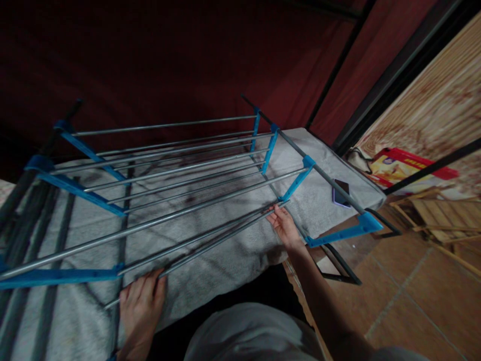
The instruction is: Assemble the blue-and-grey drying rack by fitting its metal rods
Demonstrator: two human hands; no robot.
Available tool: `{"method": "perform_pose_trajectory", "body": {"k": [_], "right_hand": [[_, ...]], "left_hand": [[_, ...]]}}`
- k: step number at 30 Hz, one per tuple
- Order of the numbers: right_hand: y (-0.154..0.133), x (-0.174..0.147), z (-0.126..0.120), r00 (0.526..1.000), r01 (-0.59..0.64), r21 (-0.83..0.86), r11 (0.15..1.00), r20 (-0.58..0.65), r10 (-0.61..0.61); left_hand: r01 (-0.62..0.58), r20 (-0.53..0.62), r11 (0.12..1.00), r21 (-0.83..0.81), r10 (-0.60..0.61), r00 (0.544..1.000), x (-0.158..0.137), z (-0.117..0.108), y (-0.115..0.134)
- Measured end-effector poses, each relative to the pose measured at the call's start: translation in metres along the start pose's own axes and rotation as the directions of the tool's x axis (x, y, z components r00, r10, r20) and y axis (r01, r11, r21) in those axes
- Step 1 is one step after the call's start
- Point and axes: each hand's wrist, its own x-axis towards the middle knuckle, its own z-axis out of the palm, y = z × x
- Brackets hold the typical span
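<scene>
A metal rack (165,225) of grey tubes joined by blue plastic brackets (80,276) lies across a grey cloth (210,281). Near its front edge, my left hand (143,301) is closed round a loose thin metal rod (218,245), whose end pokes out past the fingers. Toward the other end of that rod, my right hand (281,223) pinches it between thumb and fingers, close to a blue bracket (295,184). The rod runs at a slant beside a fixed crossbar (188,243). Whether its right end touches the bracket, I cannot tell.
A phone (341,193) lies on the cloth to the right. Several dark poles (26,235) are at the left. A blue bracket (345,231) juts past the right edge. On the tiled floor stand a wooden crate (447,218) and a red-yellow package (406,165).
</scene>
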Motion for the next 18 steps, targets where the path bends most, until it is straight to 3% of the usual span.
{"method": "perform_pose_trajectory", "body": {"k": [18], "right_hand": [[0.021, 0.003, -0.030, 1.000, -0.003, -0.005, 1.000, 0.010, 0.003]], "left_hand": [[-0.002, -0.054, 1.000, -0.018, 0.001, 0.999, 0.010, 0.005, 0.004]]}}
